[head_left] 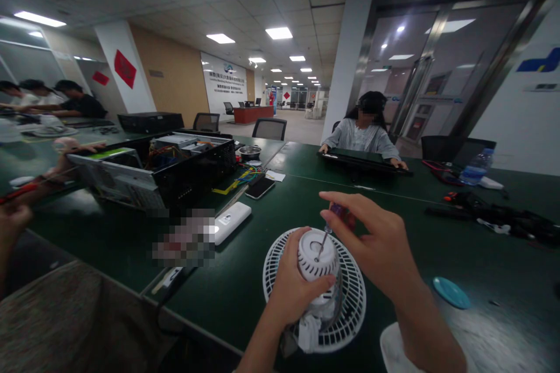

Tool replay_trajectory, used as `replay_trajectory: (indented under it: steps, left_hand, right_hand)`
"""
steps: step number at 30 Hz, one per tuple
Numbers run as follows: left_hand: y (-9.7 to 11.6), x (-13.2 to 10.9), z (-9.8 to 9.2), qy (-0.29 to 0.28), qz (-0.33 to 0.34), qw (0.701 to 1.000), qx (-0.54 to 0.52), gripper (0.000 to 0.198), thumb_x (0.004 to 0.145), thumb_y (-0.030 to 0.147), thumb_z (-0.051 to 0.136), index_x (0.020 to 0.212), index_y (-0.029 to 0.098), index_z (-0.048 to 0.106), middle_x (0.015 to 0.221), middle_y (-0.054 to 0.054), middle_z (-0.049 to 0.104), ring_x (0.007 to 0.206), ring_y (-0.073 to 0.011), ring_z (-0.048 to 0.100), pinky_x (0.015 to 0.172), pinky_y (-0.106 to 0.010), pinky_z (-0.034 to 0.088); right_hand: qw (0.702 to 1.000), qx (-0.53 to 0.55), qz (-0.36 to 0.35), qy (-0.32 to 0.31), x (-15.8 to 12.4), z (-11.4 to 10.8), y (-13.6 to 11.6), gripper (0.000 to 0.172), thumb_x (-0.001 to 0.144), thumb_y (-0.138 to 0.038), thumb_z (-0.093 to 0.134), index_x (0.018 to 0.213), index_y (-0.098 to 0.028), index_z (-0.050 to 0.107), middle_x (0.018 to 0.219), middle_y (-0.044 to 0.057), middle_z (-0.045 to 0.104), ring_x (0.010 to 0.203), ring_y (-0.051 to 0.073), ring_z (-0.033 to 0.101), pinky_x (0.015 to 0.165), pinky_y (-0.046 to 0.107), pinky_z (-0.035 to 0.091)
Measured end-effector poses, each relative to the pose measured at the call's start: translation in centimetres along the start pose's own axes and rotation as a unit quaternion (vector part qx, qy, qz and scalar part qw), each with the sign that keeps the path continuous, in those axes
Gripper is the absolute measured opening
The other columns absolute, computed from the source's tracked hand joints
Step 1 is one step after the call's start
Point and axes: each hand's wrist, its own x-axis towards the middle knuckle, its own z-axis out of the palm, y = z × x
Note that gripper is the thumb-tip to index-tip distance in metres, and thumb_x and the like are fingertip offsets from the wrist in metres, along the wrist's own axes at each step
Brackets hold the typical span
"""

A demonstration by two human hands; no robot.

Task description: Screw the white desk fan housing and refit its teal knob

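Note:
A white fan [345, 315] lies on the green table with its round grille down and its motor housing [311, 246] facing up. My left hand [294, 285] is wrapped round that housing, thumb on the near side and fingers on the far side. Above it, my right hand [371, 233] pinches the dark red handle of a small screwdriver [324, 243]. The shaft slants down and its tip touches the top of the housing, near the edge of the round recess. Whether a screw sits under the tip is too small to tell.
An open black computer case [192, 169] stands at the left, near another person's hands. A phone [260, 187] and a white device [233, 222] lie left of the fan. A turquoise disc [451, 292] is at the right. Across the table a person holds a dark panel [363, 164].

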Motion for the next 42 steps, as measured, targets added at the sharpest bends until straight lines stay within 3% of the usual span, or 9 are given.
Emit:
replay_trajectory:
  steps: [4,9,15,21,27,33,36,40,42]
  left_hand:
    - [0.14,-0.01,0.02,0.002,-0.001,1.0,0.0,0.066,0.062,0.018,0.072,0.121,0.022,0.043,0.121,-0.006,0.051,0.114,-0.0267,0.048,0.101,-0.041,0.033]
    - [0.0,-0.12,-0.02,-0.004,-0.002,1.0,0.002,0.068,0.061,0.017,0.073,0.122,0.023,0.043,0.121,-0.006,0.051,0.113,-0.0266,0.048,0.101,-0.041,0.033]
    - [-0.01,0.08,0.0,-0.003,0.001,1.0,0.002,0.068,0.061,0.017,0.072,0.122,0.021,0.042,0.122,-0.006,0.05,0.114,-0.0268,0.047,0.102,-0.041,0.032]
    - [-0.23,0.02,0.06,-0.001,-0.005,1.0,0.004,0.069,0.06,0.017,0.073,0.122,0.022,0.042,0.125,-0.007,0.049,0.117,-0.0278,0.045,0.104,-0.043,0.03]
    - [-0.33,-0.04,0.06,0.005,0.001,1.0,0.005,0.07,0.06,0.017,0.073,0.122,0.022,0.042,0.125,-0.007,0.049,0.117,-0.0282,0.045,0.104,-0.043,0.03]
    - [-0.26,0.01,0.01,0.004,0.0,1.0,0.003,0.07,0.059,0.019,0.074,0.122,0.022,0.043,0.124,-0.006,0.05,0.116,-0.028,0.046,0.104,-0.042,0.032]
    - [-0.28,0.02,-0.01,0.005,0.004,1.0,0.007,0.069,0.06,0.019,0.073,0.122,0.023,0.043,0.124,-0.006,0.05,0.116,-0.0275,0.046,0.103,-0.042,0.032]
    - [-0.36,0.03,0.03,0.002,0.004,1.0,0.005,0.069,0.061,0.02,0.073,0.123,0.022,0.042,0.125,-0.006,0.05,0.116,-0.0273,0.046,0.103,-0.042,0.033]
    - [-0.36,0.03,0.05,0.0,0.002,1.0,0.004,0.069,0.061,0.02,0.073,0.123,0.022,0.042,0.125,-0.007,0.049,0.116,-0.0273,0.046,0.103,-0.042,0.032]
  right_hand:
    - [0.999,-0.043,-0.003,0.013,0.16,0.38,0.02,0.024,0.086,-0.026,0.052,0.101,-0.013,0.064,0.079,0.007,0.065,0.073,0.019,0.059,0.066,0.032,0.048]
    - [0.999,0.036,0.019,-0.029,0.02,-0.15,0.06,0.033,0.087,-0.017,0.042,0.118,-0.016,0.056,0.091,0.006,0.067,0.079,0.016,0.061,0.068,0.029,0.05]
    - [0.998,-0.048,-0.02,0.028,0.13,0.5,0.13,0.018,0.085,-0.027,0.053,0.094,-0.016,0.064,0.076,0.005,0.066,0.071,0.017,0.059,0.065,0.03,0.048]
    - [1.0,0.012,-0.006,-0.017,0.07,0.13,0.22,0.03,0.089,-0.019,0.043,0.115,-0.016,0.057,0.089,0.006,0.067,0.079,0.016,0.061,0.067,0.029,0.05]
    - [0.998,-0.041,-0.03,0.044,0.09,0.54,0.0,0.014,0.084,-0.027,0.055,0.086,-0.015,0.063,0.074,0.005,0.064,0.069,0.017,0.058,0.064,0.029,0.048]
    - [0.999,0.039,0.022,-0.03,-0.05,0.1,0.21,0.034,0.084,-0.017,0.046,0.117,-0.017,0.056,0.094,0.006,0.066,0.069,0.015,0.059,0.06,0.029,0.049]
    - [0.998,0.043,0.031,-0.029,-0.1,0.1,0.19,0.029,0.084,-0.02,0.051,0.112,-0.019,0.058,0.089,0.004,0.067,0.063,0.013,0.058,0.062,0.029,0.05]
    - [1.0,0.0,0.016,0.002,0.03,0.43,0.14,0.019,0.083,-0.029,0.056,0.095,-0.017,0.063,0.085,0.005,0.067,0.071,0.016,0.059,0.068,0.031,0.05]
    - [0.999,0.01,0.026,-0.023,0.05,0.32,0.2,0.022,0.083,-0.027,0.054,0.101,-0.018,0.062,0.089,0.006,0.068,0.074,0.016,0.06,0.068,0.031,0.05]
